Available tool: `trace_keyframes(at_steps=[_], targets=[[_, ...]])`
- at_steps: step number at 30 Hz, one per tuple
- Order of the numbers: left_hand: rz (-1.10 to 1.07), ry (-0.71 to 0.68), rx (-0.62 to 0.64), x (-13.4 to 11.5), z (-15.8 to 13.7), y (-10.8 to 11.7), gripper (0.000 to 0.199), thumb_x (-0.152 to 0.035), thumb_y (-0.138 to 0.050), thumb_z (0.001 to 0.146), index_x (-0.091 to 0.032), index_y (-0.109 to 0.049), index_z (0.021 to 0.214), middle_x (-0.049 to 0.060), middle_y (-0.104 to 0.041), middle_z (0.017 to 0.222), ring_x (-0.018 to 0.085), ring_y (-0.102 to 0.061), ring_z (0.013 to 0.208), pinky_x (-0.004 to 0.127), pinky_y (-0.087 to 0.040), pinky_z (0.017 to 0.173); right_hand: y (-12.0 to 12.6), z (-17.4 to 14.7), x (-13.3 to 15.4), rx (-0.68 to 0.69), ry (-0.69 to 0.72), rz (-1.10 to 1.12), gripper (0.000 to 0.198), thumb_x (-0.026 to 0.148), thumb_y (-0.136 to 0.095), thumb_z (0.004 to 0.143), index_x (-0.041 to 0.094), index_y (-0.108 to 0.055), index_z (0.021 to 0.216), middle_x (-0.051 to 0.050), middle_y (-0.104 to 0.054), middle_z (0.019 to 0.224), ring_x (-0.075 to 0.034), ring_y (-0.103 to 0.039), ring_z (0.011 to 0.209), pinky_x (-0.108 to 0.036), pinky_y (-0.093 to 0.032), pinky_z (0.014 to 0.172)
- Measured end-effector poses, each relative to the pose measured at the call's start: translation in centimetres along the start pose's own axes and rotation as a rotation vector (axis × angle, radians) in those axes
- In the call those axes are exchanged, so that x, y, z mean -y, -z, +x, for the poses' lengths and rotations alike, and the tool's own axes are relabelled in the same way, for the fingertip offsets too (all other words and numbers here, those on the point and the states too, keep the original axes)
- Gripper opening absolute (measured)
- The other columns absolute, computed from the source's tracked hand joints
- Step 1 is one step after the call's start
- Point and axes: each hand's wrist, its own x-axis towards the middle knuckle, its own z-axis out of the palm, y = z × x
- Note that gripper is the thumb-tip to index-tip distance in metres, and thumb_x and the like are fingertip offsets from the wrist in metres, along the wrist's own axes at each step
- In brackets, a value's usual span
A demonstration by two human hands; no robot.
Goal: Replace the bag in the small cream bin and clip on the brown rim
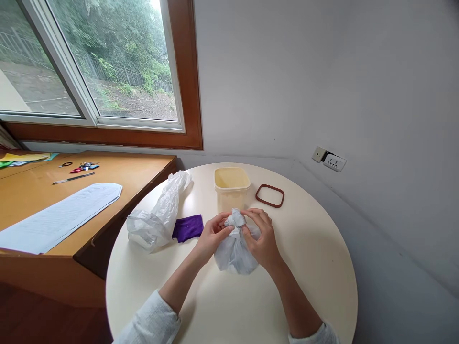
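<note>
A filled white plastic bag [236,258] rests on the round table, its neck gathered and twisted into a knot at the top. My left hand [215,234] pinches the knotted neck from the left. From the right, my right hand [263,236] grips the same neck with thumb and fingers. What the bag contains is hidden. Just behind it stands a cream plastic bin [232,191] with no lid on it. To the left of my left hand lies a folded purple cloth [188,228], beside a crumpled clear-white plastic bag [154,222].
A brown rounded frame [270,196] lies right of the bin on the white round table [304,277]. On the wooden desk [143,172] at left are paper sheets [64,215], a pen [73,178] and keys [86,166]. A wall socket [334,162] is at right.
</note>
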Motion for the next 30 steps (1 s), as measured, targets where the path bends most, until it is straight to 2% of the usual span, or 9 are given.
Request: trace_keyframes(at_steps=[9,15,20,24,30], targets=[[0.011,0.04,0.077,-0.4,-0.2,0.4,0.035,-0.028,-0.066,0.072,-0.018,-0.063,0.105,0.005,-0.066,0.085,0.016,-0.057,0.073,0.025,-0.042,0.066,0.5,0.1,-0.4,0.185,-0.003,0.035,0.039,0.016,-0.05,0.075,0.027,-0.054,0.113,-0.004,-0.053,0.114,-0.02,-0.046,0.111,-0.037,-0.032,0.097],[0.06,0.051,0.11,-0.3,-0.3,0.3,0.032,-0.032,-0.06,0.076,-0.018,-0.063,0.105,0.006,-0.065,0.091,0.019,-0.056,0.08,0.026,-0.041,0.07,0.5,0.1,-0.3,0.199,-0.005,0.052,0.025,0.016,-0.05,0.074,0.024,-0.054,0.097,-0.003,-0.056,0.109,-0.02,-0.049,0.108,-0.037,-0.033,0.094],[0.11,0.053,0.072,-0.3,-0.3,0.0,0.027,-0.035,-0.06,0.076,-0.018,-0.063,0.097,0.003,-0.062,0.085,0.017,-0.054,0.076,0.024,-0.039,0.066,0.2,0.0,-0.3,0.141,0.057,-0.052,0.012,0.019,-0.049,0.077,0.023,-0.056,0.086,-0.003,-0.059,0.104,-0.02,-0.05,0.104,-0.038,-0.03,0.093],[0.12,0.046,0.042,0.0,-0.1,0.1,0.021,-0.037,-0.061,0.075,-0.018,-0.061,0.084,-0.001,-0.057,0.074,0.013,-0.05,0.068,0.022,-0.036,0.062,0.0,-0.1,-0.4,0.054,0.122,-0.14,0.015,0.014,-0.047,0.076,0.024,-0.054,0.085,-0.002,-0.059,0.101,-0.019,-0.052,0.1,-0.038,-0.027,0.091],[0.169,0.046,0.042,0.4,0.1,0.4,0.021,-0.037,-0.058,0.077,-0.016,-0.056,0.077,-0.003,-0.05,0.067,0.011,-0.044,0.063,0.021,-0.031,0.058,-0.5,-0.4,-0.7,-0.108,0.155,-0.196,0.018,0.011,-0.043,0.077,0.024,-0.054,0.083,-0.002,-0.062,0.093,-0.018,-0.055,0.093,-0.038,-0.027,0.089]])
